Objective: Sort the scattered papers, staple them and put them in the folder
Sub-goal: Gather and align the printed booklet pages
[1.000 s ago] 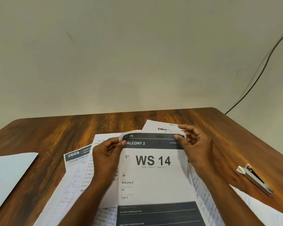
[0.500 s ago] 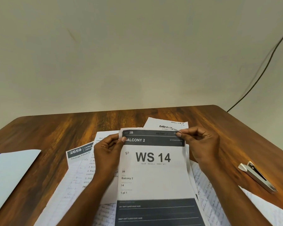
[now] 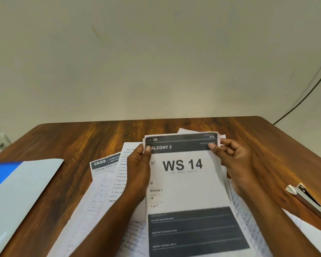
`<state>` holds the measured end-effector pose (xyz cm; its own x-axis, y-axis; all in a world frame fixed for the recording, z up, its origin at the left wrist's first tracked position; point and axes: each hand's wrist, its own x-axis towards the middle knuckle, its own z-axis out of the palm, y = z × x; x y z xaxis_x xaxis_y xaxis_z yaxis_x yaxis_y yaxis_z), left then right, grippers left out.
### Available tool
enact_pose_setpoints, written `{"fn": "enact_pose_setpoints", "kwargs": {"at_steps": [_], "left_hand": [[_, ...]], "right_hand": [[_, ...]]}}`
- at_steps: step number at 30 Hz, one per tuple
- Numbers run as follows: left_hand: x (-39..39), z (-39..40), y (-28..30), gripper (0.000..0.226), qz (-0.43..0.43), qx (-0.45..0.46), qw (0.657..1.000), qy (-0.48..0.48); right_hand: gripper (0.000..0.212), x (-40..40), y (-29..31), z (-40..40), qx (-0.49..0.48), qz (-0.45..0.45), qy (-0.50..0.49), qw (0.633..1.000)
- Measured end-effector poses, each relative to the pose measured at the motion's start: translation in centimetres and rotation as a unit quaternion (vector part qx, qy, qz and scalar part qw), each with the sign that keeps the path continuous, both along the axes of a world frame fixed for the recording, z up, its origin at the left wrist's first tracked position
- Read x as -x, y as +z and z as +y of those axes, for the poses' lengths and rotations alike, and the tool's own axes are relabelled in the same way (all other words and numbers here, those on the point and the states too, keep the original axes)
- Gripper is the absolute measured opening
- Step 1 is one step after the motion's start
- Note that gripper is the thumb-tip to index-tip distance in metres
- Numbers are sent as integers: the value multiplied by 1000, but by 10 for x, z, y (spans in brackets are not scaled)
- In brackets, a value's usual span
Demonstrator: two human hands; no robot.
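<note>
At frame centre, both hands, left (image 3: 137,164) and right (image 3: 235,164), pinch the top corners of a gathered stack of papers (image 3: 185,182) above the table (image 3: 82,138), squaring edges; next likely the stapler (image 3: 309,201), right, then folder (image 3: 20,191), left.

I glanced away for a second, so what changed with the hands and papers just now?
Little moved. The right hand shifted its grip from the top edge of the WS 14 sheet to its top right corner, where more sheet edges now show. The left hand kept pinching the top left corner. The stapler, the folder and the scattered papers stayed put.
</note>
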<state>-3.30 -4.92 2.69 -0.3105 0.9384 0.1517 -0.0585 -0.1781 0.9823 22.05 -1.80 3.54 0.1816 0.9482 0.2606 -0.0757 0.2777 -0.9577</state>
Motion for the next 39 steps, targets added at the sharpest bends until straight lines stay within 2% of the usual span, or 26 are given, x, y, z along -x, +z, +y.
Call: {"fn": "enact_pose_setpoints", "kwargs": {"at_steps": [3, 6, 8, 11, 14, 16, 18, 22, 31, 35, 39], "left_hand": [[2, 0, 5, 21, -81, 23, 995, 49], [4, 3, 5, 23, -97, 20, 993, 56], [5, 6, 1, 28, -87, 17, 996, 5], [6, 8, 0, 27, -26, 73, 990, -115], [14, 6, 1, 23, 47, 160, 958, -232], [27, 6, 0, 26, 87, 182, 942, -268], [38, 10, -1, 31, 95, 182, 934, -292], [46, 9, 2, 15, 76, 196, 919, -333], [48, 6, 4, 23, 10, 171, 924, -342], [51, 6, 3, 42, -35, 150, 918, -365], [52, 8, 2, 53, -35, 130, 922, -364]], "right_hand": [[23, 2, -4, -4, 65, -59, 113, 990], [18, 9, -11, -5, 79, -130, 79, 985], [17, 14, -9, -4, 61, -107, 14, 992], [21, 13, -2, -1, 33, -21, -77, 996], [26, 4, 0, 4, 29, 7, -148, 989], [30, 0, 0, 6, 30, 12, -173, 984], [32, -3, 1, 8, 27, 19, -185, 982], [34, -9, -3, 13, 33, 16, -189, 981], [32, -14, -8, 17, 52, 36, -202, 977], [33, -18, -11, 18, 68, 43, -209, 975], [32, -20, -12, 19, 74, 45, -214, 973]]}}
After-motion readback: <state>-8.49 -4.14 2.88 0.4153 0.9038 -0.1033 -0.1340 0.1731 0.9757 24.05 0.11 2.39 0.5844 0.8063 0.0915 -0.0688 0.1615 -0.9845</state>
